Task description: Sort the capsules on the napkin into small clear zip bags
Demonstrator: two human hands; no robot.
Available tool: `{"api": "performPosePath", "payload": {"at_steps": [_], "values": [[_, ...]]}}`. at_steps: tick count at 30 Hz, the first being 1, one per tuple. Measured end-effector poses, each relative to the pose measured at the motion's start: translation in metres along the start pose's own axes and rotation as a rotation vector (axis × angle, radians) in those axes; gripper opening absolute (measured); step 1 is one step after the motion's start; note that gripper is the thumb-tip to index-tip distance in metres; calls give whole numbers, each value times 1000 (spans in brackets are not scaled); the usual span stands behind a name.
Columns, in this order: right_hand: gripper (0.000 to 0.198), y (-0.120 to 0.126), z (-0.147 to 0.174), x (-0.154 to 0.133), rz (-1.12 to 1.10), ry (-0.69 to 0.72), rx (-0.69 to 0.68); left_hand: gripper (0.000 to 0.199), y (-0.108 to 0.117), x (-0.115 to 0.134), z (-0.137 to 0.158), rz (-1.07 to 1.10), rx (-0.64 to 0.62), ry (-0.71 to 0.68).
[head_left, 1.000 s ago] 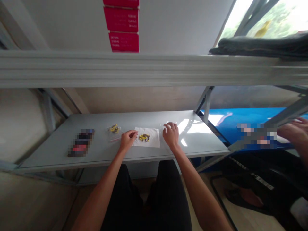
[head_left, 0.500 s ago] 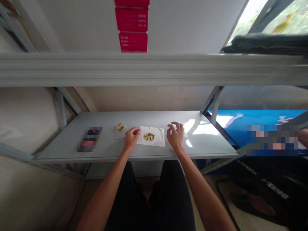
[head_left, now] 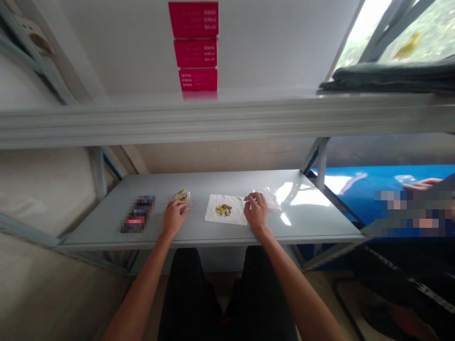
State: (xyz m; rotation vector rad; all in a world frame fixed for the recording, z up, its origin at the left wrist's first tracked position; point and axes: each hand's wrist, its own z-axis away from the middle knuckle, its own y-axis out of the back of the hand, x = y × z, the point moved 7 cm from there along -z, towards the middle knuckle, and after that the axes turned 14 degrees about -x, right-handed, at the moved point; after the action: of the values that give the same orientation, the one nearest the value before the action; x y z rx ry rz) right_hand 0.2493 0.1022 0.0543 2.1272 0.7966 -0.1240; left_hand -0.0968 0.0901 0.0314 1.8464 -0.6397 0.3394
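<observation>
On the bench (head_left: 199, 231), one clear bag (head_left: 182, 195) of yellow-and-dark pieces lay left, at the left hand's (head_left: 173, 218) loosely bent fingers. Between the hands, one pile (head_left: 223, 210) sat on one white sheet (head_left: 239, 208), just left of the right hand's (head_left: 256, 210) half-curled fingers. One second bag (head_left: 273, 200) lay rightmost. Whether either hand gripped anything, I couldn't tell.

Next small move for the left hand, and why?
Probably pinch the plastic bag of yellow-and-dark pieces with the left hand: its fingers overlap the bag in view, though a firm grip can't be confirmed. The right hand is away at the white cloth's right edge.
</observation>
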Motion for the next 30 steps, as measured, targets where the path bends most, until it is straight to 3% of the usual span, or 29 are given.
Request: {"api": "performPosePath", "payload": {"at_steps": [5,8,12,16,18,21,23,27,30], "values": [[24,-3,1,-2,19,27,-26,10,5,5,-1,-28,50,25],[22,-3,0,-2,30,35,-47,12,18,11,-3,14,186,91],[23,-1,-1,-8,47,55,-67,31,22,9,-2,326,388,224],[24,-7,-1,-41,-74,133,-136,43,-10,6,-1,727,367,295],[23,-23,-4,-68,-223,157,-251,44,-24,5,3,807,365,310],[29,-56,-15,-105,-471,65,-420,42,-34,8,10,834,344,292],[18,-79,-24,-124,-583,9,-494,40,-36,12,11,830,301,250],[18,-112,-32,-130,-772,-182,-588,35,-35,16,12,800,269,219],[11,-124,-26,-127,-953,-280,-656,35,-32,18,13,747,276,221]]}}
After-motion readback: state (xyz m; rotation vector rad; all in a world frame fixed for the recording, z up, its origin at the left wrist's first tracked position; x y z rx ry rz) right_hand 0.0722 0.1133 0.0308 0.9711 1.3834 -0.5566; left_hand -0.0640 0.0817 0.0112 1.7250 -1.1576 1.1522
